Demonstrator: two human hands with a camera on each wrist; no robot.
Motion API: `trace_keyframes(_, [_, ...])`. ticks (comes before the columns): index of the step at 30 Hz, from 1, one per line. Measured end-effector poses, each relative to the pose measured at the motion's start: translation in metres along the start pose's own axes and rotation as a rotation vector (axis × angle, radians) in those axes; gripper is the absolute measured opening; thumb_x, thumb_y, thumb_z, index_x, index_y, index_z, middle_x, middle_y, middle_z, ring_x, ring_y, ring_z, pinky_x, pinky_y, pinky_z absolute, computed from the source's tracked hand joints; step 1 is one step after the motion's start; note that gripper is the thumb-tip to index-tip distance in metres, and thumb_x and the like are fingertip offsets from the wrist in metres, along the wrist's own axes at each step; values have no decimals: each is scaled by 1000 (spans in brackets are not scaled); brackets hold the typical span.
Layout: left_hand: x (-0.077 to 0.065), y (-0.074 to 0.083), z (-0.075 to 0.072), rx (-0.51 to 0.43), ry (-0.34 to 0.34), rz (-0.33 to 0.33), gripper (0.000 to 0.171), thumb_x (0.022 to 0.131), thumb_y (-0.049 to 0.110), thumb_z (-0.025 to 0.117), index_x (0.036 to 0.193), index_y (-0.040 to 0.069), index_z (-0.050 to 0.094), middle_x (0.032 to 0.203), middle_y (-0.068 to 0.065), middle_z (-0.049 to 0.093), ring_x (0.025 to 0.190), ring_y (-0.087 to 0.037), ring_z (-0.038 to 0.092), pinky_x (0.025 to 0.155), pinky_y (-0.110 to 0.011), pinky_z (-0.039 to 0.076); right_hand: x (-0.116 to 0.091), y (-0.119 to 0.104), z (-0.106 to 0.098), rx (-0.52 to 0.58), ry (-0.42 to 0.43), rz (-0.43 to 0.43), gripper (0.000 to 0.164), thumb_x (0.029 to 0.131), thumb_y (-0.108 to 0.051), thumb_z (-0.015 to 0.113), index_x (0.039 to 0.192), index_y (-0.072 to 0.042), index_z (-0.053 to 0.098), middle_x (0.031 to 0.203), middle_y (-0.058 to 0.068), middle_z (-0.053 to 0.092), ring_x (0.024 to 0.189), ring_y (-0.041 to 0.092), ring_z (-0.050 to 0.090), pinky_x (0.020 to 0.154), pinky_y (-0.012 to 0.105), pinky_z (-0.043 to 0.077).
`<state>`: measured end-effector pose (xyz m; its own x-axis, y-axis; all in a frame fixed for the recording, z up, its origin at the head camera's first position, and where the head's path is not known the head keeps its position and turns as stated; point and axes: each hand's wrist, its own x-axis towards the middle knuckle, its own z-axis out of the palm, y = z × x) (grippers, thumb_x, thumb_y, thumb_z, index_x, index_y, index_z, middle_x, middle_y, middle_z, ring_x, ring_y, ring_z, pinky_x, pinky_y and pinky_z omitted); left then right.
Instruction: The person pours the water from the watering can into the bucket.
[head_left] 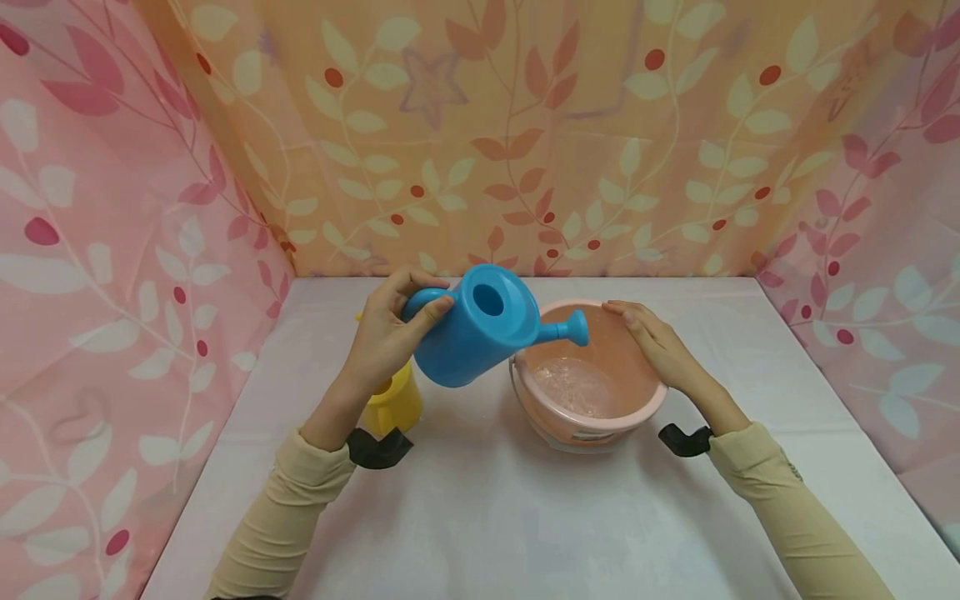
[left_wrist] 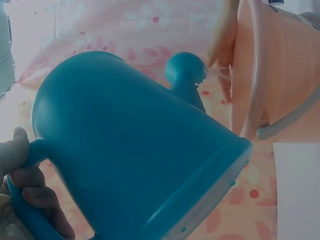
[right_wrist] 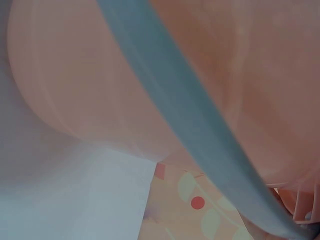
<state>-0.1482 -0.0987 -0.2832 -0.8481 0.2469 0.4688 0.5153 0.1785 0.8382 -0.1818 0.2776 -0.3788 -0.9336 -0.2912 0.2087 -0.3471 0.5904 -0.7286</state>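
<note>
My left hand [head_left: 386, 325] grips the handle of a blue watering can [head_left: 472, 342], which is tilted with its spout toward a pink bucket [head_left: 592, 421]. The can's sprinkler head [head_left: 577, 328] hangs over the bucket's left part. In the left wrist view, thin streaks of water leave the sprinkler head [left_wrist: 186, 69] toward the bucket. Some clear water [head_left: 573, 387] lies at the bucket's bottom. My right hand [head_left: 656, 343] holds the bucket's rim at its right back side. The right wrist view shows the bucket's wall [right_wrist: 75, 75] and grey handle [right_wrist: 185, 115], but little of the hand.
A yellow container [head_left: 397, 404] stands on the white table [head_left: 480, 517] left of the blue can, partly hidden by my left hand and wrist. Patterned cloth walls, orange at the back [head_left: 480, 167] and pink at the sides [head_left: 112, 250], enclose the table.
</note>
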Motion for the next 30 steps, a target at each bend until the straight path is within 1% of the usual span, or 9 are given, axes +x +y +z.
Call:
trace_keyframes(12, [0,0,0,10,-4,-7,24,88,13,62,109,4,55,111,-11,61,108,-22,55,93,-49,42,0,-1,0,1,6,7,42,102,-31,31,135,-11,46,142,10,40,134,31,31,105,57,24])
trace_keyframes(19, [1,2,1,9,-6,-5,24,88,14,63,109,4,55,110,-10,61,107,-21,55,92,-48,43,0,0,-1,-6,-6,-16,43,103,-30,30,137,-8,44,143,15,38,134,36,30,105,59,23])
trace_keyframes(25, [1,2,1,0,-13,-2,24,88,13,63,108,4,56,110,-11,62,107,-21,55,92,-48,42,1,0,0,-10,0,-1,44,102,-34,29,136,-11,45,142,12,39,133,34,31,105,58,24])
trace_keyframes(30, [2,2,2,-5,-13,1,24,87,13,63,108,4,56,108,-11,62,106,-21,55,92,-47,42,1,-2,-1,-9,-2,-6,43,102,-32,30,136,-10,45,142,13,39,133,34,31,105,58,24])
